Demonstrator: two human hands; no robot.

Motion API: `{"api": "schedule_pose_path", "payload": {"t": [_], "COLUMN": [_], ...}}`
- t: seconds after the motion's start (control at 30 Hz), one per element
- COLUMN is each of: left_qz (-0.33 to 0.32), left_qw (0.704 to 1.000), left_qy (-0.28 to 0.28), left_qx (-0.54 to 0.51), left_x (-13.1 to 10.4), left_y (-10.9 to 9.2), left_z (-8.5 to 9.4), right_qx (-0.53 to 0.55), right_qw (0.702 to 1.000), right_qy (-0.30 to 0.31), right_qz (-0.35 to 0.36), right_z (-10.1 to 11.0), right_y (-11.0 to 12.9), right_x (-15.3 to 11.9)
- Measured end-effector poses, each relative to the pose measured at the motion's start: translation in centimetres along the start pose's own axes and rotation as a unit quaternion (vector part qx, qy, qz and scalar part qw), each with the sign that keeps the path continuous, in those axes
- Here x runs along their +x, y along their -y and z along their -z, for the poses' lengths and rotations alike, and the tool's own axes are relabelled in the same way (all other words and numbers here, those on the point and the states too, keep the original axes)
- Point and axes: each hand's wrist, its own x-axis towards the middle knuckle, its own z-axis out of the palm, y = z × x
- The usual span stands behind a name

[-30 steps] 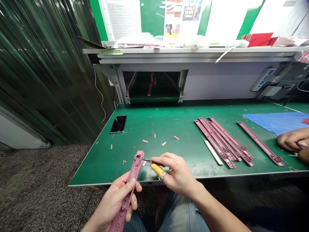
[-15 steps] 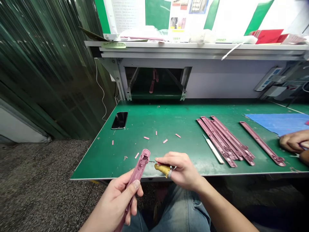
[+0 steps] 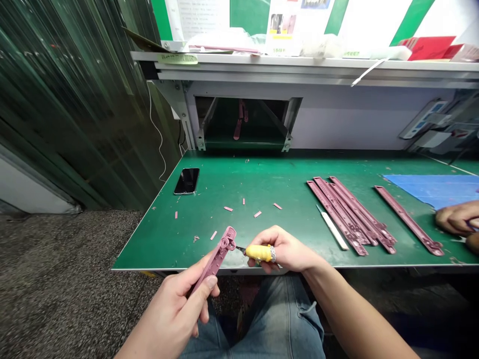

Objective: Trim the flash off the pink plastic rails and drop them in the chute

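Observation:
My left hand [image 3: 183, 301] is closed around a long pink plastic part [image 3: 211, 267], holding it tilted above the table's front edge, its hollow, ribbed end up. My right hand [image 3: 286, 249] is closed on a small dark-tipped tool [image 3: 240, 249], whose handle is mostly hidden. The tip is at the side of the part's rounded end; whether they touch I cannot tell. A yellow cover [image 3: 259, 253] with a silvery band seems to sit over my right thumb. Several small pink strips [image 3: 257, 214] lie scattered on the green table [image 3: 220, 179] beyond my hands.
Several similar pink parts [image 3: 346, 214] lie grouped at right, beside a white-handled craft knife [image 3: 333, 229]. Another pink part [image 3: 407, 219] lies near a blue sheet [image 3: 430, 187] and another person's hand [image 3: 456, 218]. A phone [image 3: 187, 180] lies at left. A shelf [image 3: 299, 65] spans the back.
My left hand has turned the pink part slightly, and its end shows more squarely. My right hand has rolled so the yellow cover faces up. The view has tilted down a little.

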Motion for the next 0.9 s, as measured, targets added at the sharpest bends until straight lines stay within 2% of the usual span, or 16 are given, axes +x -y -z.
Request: {"api": "schedule_pose_path", "payload": {"t": [0.13, 0.23, 0.3, 0.4, 0.47, 0.53, 0.57, 0.63, 0.73, 0.83, 0.9], "left_qz": [-0.022, -0.037, -0.025, 0.002, -0.004, -0.041, -0.072, -0.138, -0.237, -0.334, -0.387], "left_qw": [0.999, 0.998, 0.999, 1.0, 0.999, 0.991, 0.98, 0.94, 0.857, 0.766, 0.709], "left_qy": [-0.011, -0.021, -0.021, -0.003, 0.01, 0.007, -0.002, -0.022, -0.041, -0.052, -0.049], "left_qx": [0.03, 0.047, 0.04, 0.012, 0.038, 0.127, 0.187, 0.312, 0.456, 0.547, 0.587], "left_x": [0.1, 0.1, 0.1, 0.4, 0.8, 1.1, 1.2, 1.5, 1.7, 1.8, 1.7], "left_y": [-0.1, 0.1, 0.4, 0.7, 0.7, 0.4, 0.2, -0.2, -0.7, -1.4, -2.2], "left_z": [0.1, 0.2, 0.4, 1.5, 2.5, 3.7, 4.2, 5.2, 6.4, 7.4, 8.0], "right_qx": [0.077, 0.15, 0.183, 0.201, 0.141, 0.001, -0.088, -0.261, -0.478, -0.619, -0.669], "right_qw": [0.994, 0.983, 0.978, 0.978, 0.987, 0.993, 0.986, 0.944, 0.833, 0.727, 0.682], "right_qy": [0.06, 0.093, 0.093, 0.058, 0.043, 0.017, -0.004, -0.056, -0.104, -0.121, -0.116], "right_qz": [-0.047, -0.05, -0.034, 0.009, 0.056, 0.113, 0.14, 0.193, 0.259, 0.27, 0.272], "right_z": [1.0, 1.1, 0.9, 0.2, -0.5, -1.3, -1.7, -2.5, -3.1, -3.4, -3.4], "right_y": [-0.8, -2.4, -3.2, -3.3, -2.6, -1.7, -1.3, -0.6, -0.1, 0.2, 0.7], "right_x": [0.6, 1.3, 1.4, 0.9, 0.2, -0.3, -0.4, -0.3, 0.4, 1.3, 1.5]}}
